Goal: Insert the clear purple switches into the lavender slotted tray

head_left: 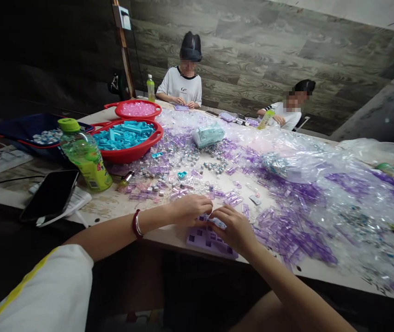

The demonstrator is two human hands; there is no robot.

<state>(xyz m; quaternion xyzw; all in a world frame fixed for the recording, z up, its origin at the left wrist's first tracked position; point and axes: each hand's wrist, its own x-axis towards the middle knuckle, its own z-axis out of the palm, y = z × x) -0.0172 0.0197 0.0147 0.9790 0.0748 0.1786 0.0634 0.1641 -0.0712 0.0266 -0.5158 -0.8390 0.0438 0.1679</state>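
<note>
A purple block with square recesses (202,239) lies at the table's near edge. Over its far side, my left hand (190,210) reaches in from the left with fingers bent together. My right hand (235,227) comes from the right, its fingers curled down to meet the left fingertips. A small pale bluish piece shows beneath the right fingers; whatever the fingertips pinch is too small and hidden to name. Around the hands lie loose clear purple plastic pieces (233,198) and a small turquoise piece (182,175).
Red baskets hold turquoise parts (124,133) and pink parts (137,109). A green-capped bottle (86,157) and a phone (50,196) are on the left. More clear purple pieces (294,226) and plastic bags (307,157) spread rightward. Two people (183,85) sit across the table.
</note>
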